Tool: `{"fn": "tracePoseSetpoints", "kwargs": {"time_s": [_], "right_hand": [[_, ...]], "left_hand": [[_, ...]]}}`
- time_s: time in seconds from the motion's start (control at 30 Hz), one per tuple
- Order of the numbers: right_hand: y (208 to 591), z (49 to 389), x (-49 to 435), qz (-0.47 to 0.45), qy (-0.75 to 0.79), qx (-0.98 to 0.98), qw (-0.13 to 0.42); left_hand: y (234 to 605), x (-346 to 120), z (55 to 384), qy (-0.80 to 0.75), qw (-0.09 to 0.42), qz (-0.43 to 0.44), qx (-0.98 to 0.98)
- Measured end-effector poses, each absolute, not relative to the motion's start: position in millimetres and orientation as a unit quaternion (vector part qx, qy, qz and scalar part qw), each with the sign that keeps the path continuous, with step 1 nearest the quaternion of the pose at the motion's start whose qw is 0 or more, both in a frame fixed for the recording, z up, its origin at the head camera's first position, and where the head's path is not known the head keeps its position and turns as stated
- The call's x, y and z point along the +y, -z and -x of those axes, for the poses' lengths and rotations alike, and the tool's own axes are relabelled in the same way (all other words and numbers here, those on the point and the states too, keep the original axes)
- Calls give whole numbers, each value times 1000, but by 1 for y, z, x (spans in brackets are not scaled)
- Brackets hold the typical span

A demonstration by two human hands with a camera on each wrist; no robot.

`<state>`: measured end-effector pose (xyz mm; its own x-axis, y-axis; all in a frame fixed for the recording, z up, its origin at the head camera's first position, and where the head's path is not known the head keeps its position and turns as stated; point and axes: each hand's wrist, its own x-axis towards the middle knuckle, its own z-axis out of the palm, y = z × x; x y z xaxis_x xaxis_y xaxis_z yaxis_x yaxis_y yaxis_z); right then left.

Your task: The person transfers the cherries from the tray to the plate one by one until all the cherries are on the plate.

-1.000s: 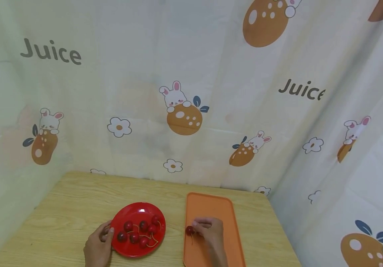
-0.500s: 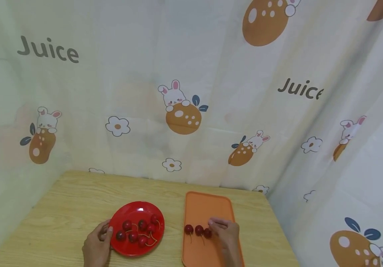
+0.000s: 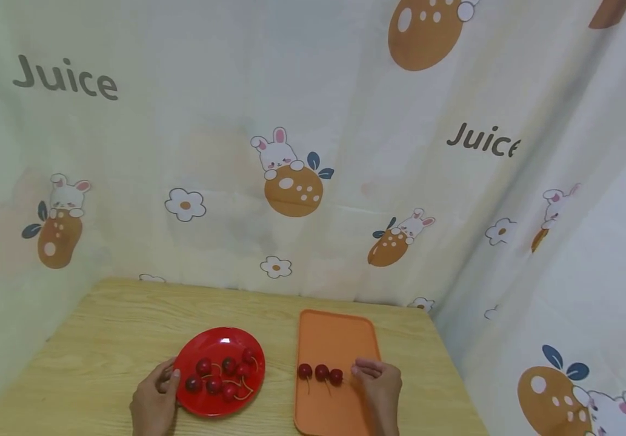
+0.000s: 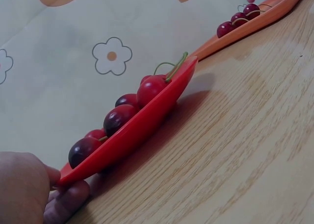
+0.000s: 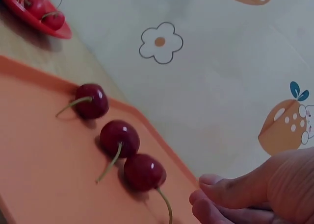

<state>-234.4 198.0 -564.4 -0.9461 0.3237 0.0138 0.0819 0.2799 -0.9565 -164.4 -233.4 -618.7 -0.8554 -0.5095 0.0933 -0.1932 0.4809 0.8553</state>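
Observation:
My left hand grips the near-left rim of a round red plate, thumb over the rim and fingers beneath. In the left wrist view the plate's gripped side stands tilted in the frame. Several dark red cherries with green stems lie on the plate. Three more cherries sit in a row across an orange tray, stems pointing toward me. My right hand hovers over the tray's right side, just right of the row, its fingers loosely bent with nothing between them. The rightmost cherry lies apart from the fingertips.
The plate and tray stand side by side on a wood-grain table, a strip of tabletop between them. A pale curtain printed with rabbits, fruit and flowers hangs along the back and both sides.
My right hand has moved right along the row, uncovering the cherries it hid, and has drawn away from the rightmost one. The left hand keeps its hold on the plate. The head view shifts slightly.

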Motion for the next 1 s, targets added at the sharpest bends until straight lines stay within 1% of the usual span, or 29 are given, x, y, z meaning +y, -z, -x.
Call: {"fn": "tracePoseSetpoints", "kwargs": {"time_s": [0.07, 0.23, 0.5, 1.0], "right_hand": [[566, 234, 200, 116, -565, -810, 106], [572, 232, 205, 96, -518, -842, 116], [583, 226, 210, 96, -492, -860, 93], [594, 230, 209, 96, -478, -865, 122]], "left_hand": [[618, -234, 164, 462, 176, -211, -843], [616, -234, 165, 462, 170, -215, -844], [617, -233, 164, 460, 160, -212, -848], [618, -232, 165, 463, 158, -218, -844]]}}
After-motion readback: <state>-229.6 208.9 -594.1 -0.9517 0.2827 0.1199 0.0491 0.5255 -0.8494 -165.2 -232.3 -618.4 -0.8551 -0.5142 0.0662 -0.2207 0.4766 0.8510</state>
